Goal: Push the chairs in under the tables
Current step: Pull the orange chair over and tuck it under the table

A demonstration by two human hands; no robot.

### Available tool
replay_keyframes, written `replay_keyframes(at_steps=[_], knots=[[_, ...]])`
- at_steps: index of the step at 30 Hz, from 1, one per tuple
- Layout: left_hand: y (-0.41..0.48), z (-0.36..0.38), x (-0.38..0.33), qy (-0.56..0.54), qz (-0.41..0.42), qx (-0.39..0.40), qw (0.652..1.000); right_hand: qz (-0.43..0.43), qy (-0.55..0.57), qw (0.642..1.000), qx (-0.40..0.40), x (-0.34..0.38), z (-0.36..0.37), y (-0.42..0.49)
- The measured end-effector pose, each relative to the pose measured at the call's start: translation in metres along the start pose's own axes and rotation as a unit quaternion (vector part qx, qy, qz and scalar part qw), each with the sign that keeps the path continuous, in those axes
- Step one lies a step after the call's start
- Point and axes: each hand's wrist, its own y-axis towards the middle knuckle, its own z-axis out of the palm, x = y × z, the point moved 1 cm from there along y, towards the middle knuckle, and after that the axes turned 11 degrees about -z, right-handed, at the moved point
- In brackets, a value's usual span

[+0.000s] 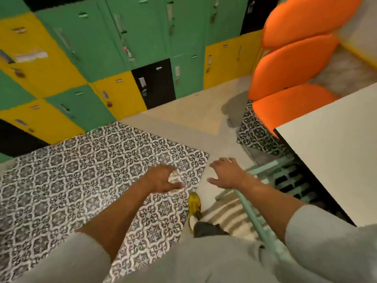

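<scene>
At the lower right, beside a white table (330, 150), a pale green chair (263, 205) of slatted metal sits partly under the tabletop, its back rail running toward the viewer. The right hand (226, 173) hovers over the top end of that rail, fingers spread and open, holding nothing; whether it touches the rail is unclear. The left hand (163, 178) is clenched around a small crumpled white wad (174, 177), perhaps paper. The chair looks stiff and fairly light — thin tubing and open slats — and would likely slide readily on the smooth floor; the top rail seems the natural place to take hold. Farther off, three orange chairs (293, 66) with rounded, padded-looking backs line another table. Patterned black-and-white tiles (81, 170) cover the floor to the left, and green, yellow and black lockers (102, 48) stand behind.
</scene>
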Motion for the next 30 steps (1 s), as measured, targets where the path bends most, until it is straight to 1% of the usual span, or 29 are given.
replay_keyframes(at_steps=[3, 5, 7, 11, 13, 16, 19, 22, 27, 28, 30], knots=[[0.068, -0.071, 0.005, 0.051, 0.033, -0.019, 0.998, 0.028, 0.042, 0.999, 0.006, -0.035, -0.047, 0.053], [0.123, -0.131, 0.007, 0.079, 0.063, -0.047, 0.994, 0.063, 0.056, 0.996, -0.010, -0.075, -0.084, 0.088], [0.167, -0.184, 0.010, 0.087, 0.071, -0.064, 0.992, 0.106, 0.074, 0.991, -0.038, -0.110, -0.124, 0.115], [0.231, -0.278, -0.002, 0.078, 0.132, -0.109, 0.982, 0.172, 0.092, 0.975, -0.107, -0.165, -0.191, 0.140], [0.268, -0.329, -0.015, 0.088, 0.163, -0.117, 0.976, 0.212, 0.104, 0.963, -0.130, -0.192, -0.224, 0.152], [0.321, -0.396, -0.040, 0.109, 0.230, -0.139, 0.957, 0.260, 0.110, 0.945, -0.165, -0.224, -0.266, 0.173], [0.378, -0.459, -0.064, 0.131, 0.298, -0.172, 0.930, 0.301, 0.103, 0.924, -0.215, -0.253, -0.308, 0.200], [0.424, -0.517, -0.086, 0.150, 0.338, -0.199, 0.907, 0.339, 0.102, 0.901, -0.252, -0.275, -0.350, 0.224], [0.490, -0.614, -0.129, 0.200, 0.415, -0.196, 0.866, 0.430, 0.132, 0.842, -0.297, -0.313, -0.417, 0.255], [0.495, -0.625, -0.137, 0.201, 0.426, -0.200, 0.859, 0.437, 0.126, 0.839, -0.298, -0.319, -0.427, 0.255], [0.514, -0.656, -0.158, 0.206, 0.450, -0.185, 0.849, 0.464, 0.141, 0.821, -0.302, -0.334, -0.449, 0.259]])
